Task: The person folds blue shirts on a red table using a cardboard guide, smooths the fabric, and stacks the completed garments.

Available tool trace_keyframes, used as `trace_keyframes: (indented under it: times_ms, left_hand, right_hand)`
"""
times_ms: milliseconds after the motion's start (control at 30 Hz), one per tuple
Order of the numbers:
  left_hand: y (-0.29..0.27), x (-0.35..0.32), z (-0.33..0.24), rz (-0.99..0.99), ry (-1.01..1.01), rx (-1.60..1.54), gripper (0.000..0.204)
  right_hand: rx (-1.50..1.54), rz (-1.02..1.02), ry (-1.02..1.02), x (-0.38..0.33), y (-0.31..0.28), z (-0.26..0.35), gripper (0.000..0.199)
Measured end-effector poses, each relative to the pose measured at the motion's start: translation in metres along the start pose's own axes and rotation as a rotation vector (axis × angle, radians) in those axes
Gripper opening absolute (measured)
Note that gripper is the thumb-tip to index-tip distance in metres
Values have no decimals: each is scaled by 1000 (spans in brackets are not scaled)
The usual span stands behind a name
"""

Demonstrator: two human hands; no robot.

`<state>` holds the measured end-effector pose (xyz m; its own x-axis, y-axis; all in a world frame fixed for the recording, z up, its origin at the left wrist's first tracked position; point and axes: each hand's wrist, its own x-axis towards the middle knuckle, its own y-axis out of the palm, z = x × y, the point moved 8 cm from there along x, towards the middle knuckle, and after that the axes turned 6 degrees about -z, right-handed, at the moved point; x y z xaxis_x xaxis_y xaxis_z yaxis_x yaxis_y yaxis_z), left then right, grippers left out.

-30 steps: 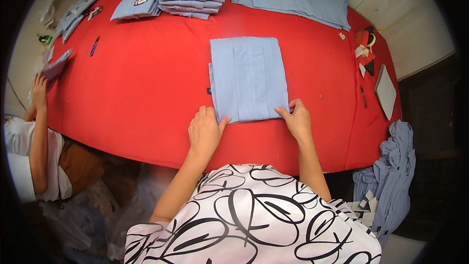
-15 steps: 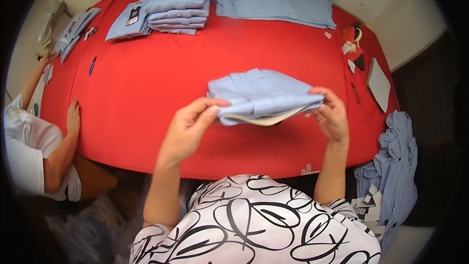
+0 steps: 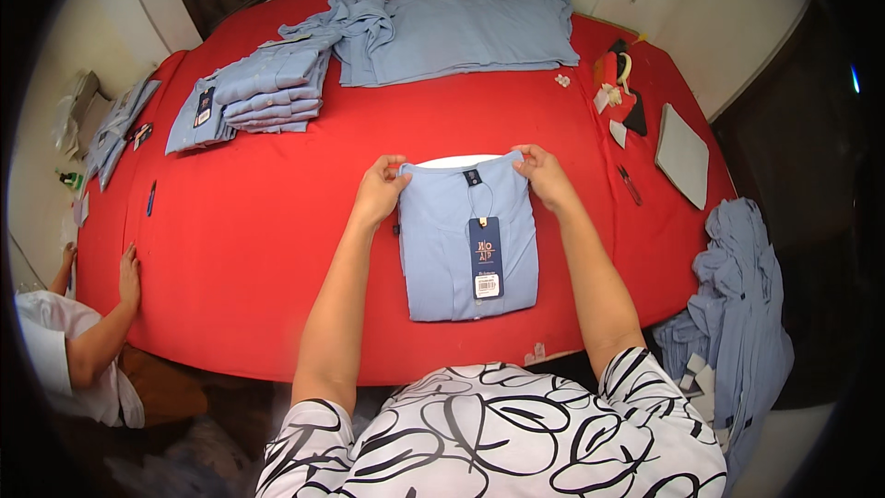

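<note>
A folded light-blue shirt (image 3: 433, 249) lies on the red tablecloth in front of me, its neckline at the far end. A dark hang tag (image 3: 487, 258) on a thin string rests on its front, below a small dark neck label (image 3: 473, 178). The white edge of an insert (image 3: 452, 162) shows inside the neck opening. My left hand (image 3: 380, 190) pinches the shirt's far left corner between thumb and fingers. At the far right corner, my right hand (image 3: 544, 177) pinches the fabric the same way.
Folded blue shirts (image 3: 267, 92) are stacked at the far left, beside spread blue garments (image 3: 461, 32). Small scissors (image 3: 630, 184) and a pale flat pad (image 3: 683, 157) lie right. Blue garments (image 3: 737, 286) hang at the right edge. A co-worker's arm (image 3: 111, 318) rests at left.
The folded shirt has been turned front side up and laid on the table, showing its hang tag. Both my hands have moved to its far corners. The co-worker's far hand has drawn back.
</note>
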<state>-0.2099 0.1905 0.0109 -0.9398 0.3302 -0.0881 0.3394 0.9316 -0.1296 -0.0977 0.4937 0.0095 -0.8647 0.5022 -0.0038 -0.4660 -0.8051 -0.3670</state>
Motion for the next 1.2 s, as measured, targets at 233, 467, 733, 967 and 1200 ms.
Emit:
trace_keyframes:
  times_ms: [233, 467, 733, 967, 1200]
  left_hand:
    - [6, 15, 7, -35, 98, 348, 27]
    - [-1, 12, 8, -35, 82, 358, 28]
    - [5, 20, 0, 8, 94, 419, 23]
    - [-5, 23, 13, 121, -13, 206, 30]
    - [-5, 4, 2, 170, -75, -43, 59]
  right_hand:
    - [-500, -261, -212, -27, 29, 20, 41]
    - [-676, -77, -706, -114, 57, 126, 55]
    - [-749, 554, -1027, -205, 147, 76, 61]
    - [-746, 620, -943, -205, 146, 86, 64]
    - [-733, 788, -927, -187, 133, 149, 66]
